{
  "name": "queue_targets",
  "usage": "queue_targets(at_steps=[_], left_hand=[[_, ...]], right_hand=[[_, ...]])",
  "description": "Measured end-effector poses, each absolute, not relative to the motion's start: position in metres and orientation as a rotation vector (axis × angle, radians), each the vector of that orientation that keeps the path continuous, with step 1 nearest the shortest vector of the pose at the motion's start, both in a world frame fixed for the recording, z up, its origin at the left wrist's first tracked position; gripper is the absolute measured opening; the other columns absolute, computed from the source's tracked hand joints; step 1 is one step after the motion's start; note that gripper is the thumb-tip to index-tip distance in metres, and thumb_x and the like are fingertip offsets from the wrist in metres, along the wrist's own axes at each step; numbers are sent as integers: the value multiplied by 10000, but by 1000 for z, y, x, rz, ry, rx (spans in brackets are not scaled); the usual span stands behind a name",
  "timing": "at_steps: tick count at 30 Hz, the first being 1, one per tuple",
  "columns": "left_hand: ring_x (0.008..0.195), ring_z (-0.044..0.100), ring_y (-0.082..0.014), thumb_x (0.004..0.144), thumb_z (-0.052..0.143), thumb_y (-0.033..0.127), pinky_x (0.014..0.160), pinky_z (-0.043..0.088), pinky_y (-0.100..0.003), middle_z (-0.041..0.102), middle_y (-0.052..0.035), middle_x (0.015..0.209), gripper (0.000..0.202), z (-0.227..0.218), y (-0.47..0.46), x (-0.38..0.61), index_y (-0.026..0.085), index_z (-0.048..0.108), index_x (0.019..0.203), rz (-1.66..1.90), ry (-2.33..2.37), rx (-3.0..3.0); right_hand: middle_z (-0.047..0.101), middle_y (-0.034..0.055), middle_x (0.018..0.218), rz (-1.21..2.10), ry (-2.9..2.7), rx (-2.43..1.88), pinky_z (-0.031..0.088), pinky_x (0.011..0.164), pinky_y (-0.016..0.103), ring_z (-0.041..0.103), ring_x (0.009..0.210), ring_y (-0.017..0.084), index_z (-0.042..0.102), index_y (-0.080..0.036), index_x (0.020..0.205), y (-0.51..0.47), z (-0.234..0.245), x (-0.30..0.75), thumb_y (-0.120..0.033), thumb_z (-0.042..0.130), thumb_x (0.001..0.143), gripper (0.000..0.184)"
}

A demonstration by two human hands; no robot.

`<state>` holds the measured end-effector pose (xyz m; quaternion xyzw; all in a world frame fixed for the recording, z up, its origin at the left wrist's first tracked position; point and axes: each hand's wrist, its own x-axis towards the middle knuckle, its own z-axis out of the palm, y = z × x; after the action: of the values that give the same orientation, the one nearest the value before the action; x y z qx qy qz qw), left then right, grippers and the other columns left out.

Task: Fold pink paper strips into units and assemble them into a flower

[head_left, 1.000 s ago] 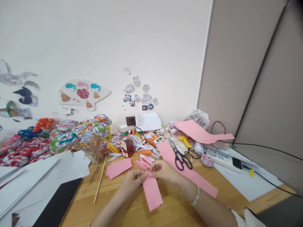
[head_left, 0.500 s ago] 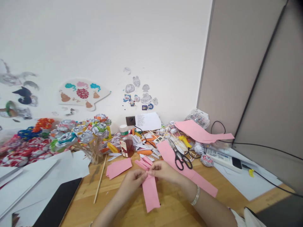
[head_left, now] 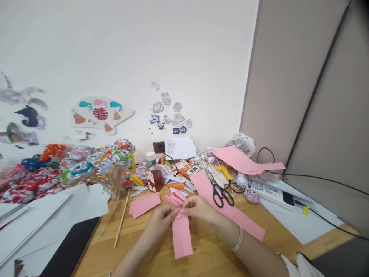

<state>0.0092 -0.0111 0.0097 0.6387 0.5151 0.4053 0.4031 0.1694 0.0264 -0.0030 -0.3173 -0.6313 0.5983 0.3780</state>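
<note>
A pink paper strip (head_left: 182, 239) hangs toward me over the wooden table, pinched at its upper end between both hands. My left hand (head_left: 165, 217) grips its left side with thumb and fingertips. From the right, my right hand (head_left: 197, 207) pinches it close beside the left thumb. Just beyond the fingers lie several narrow pink folded strips (head_left: 175, 197), partly hidden by my hands. Left of them rests a small stack of pink paper pieces (head_left: 145, 204). Black-handled scissors (head_left: 222, 195) lie on a long pink sheet (head_left: 242, 223) to the right.
A wooden stick (head_left: 122, 218) and a black flat object (head_left: 72, 246) lie on the left, near white sheets (head_left: 37, 223). Paper flowers (head_left: 106, 163) on sticks stand behind. A glue bottle (head_left: 155, 177) stands before scattered scraps. A white power strip (head_left: 272, 195) lies right.
The lower end of the pink strip has swung slightly left and now hangs straighter. Both hands keep their pinch in nearly the same place.
</note>
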Motion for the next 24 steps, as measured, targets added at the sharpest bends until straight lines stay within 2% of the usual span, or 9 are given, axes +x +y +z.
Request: queue_targets(at_steps=[9, 17, 24], left_hand=[[563, 422, -134, 674, 526, 526, 525, 318, -231, 480, 19, 565, 394, 10, -14, 13, 140, 546, 597, 1044, 1304, 1593], [563, 403, -122, 700, 536, 483, 531, 305, -226, 456, 29, 568, 361, 5, -13, 12, 134, 531, 607, 1034, 1247, 1601], [568, 398, -122, 722, 505, 489, 526, 308, -222, 439, 31, 570, 365, 9, -14, 11, 147, 509, 595, 1016, 1249, 1661]], right_hand=[[535, -25, 555, 1451, -1673, -815, 371, 510, 219, 484, 529, 94, 578, -136, 613, 26, -5, 168, -449, 679, 598, 329], [554, -21, 569, 1303, -1743, -839, 348, 511, 205, 484, 548, 96, 576, -143, 606, 28, -13, 167, -279, 636, 660, 159], [567, -20, 596, 1274, -1801, -907, 333, 504, 197, 480, 554, 92, 584, -149, 646, 32, -21, 167, -368, 632, 672, 226]])
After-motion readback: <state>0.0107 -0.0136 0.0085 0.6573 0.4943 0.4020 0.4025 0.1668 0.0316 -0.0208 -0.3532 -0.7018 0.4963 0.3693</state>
